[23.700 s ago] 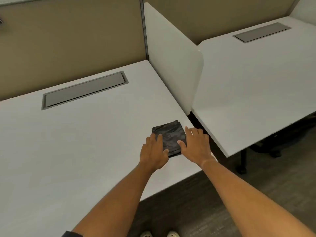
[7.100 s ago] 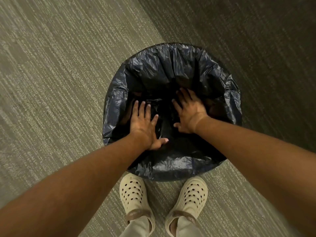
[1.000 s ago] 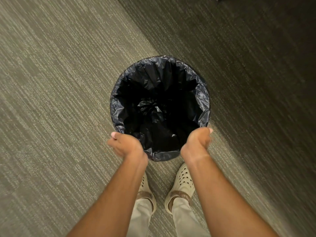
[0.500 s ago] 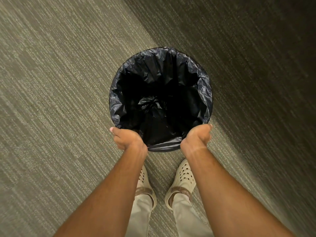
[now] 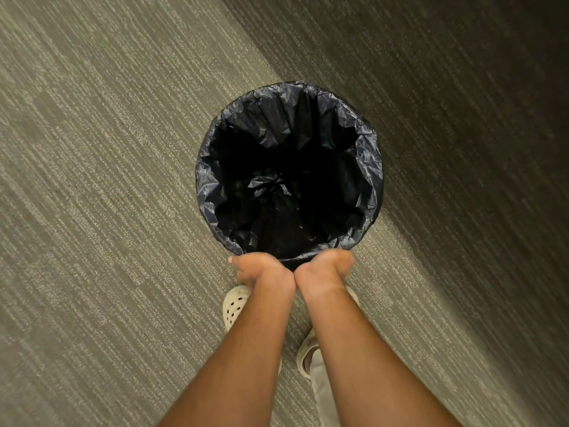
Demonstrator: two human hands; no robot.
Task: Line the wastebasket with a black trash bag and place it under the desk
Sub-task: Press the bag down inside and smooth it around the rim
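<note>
Carpet (image 5: 107,211): striped grey-green, filling the view; darker shaded band running far beyond the fingers, upper right. No desk or other surface showing in frame.

Wastebasket (image 5: 289,266): round, standing upright on the carpet, directly ahead of both hands, mouth facing up at the camera. Own wall almost entirely hidden; only a dark sliver showing between the wrists.

Black trash bag (image 5: 366,167): lining the wastebasket, rolled over the rim all the way round, crumpled bottom sagging into the dark centre. Lining step looking done.

Forearms: converging from the bottom edge, wrists nearly touching.

Left hand (image 5: 261,269) and right hand (image 5: 326,268): sitting side by side at the near rim, knuckles up, both curled over the bag edge. Fingers tucked under and out of sight; apparently gripping rim and bag together, but exact pinch not readable. Right hand slightly motion-blurred.

Pale perforated clogs (image 5: 234,306): peeking out under the forearms, close behind the hands.

Key relation: wastebasket lying straight forward of the fingers, vertical axis, neither hand nearer, symmetric two-handed hold at the near rim.

Judgement: remaining step being the carry or slide to under the desk, probably toward the shaded band. Risk: dragging by the rim pulling the bag loose.
</note>
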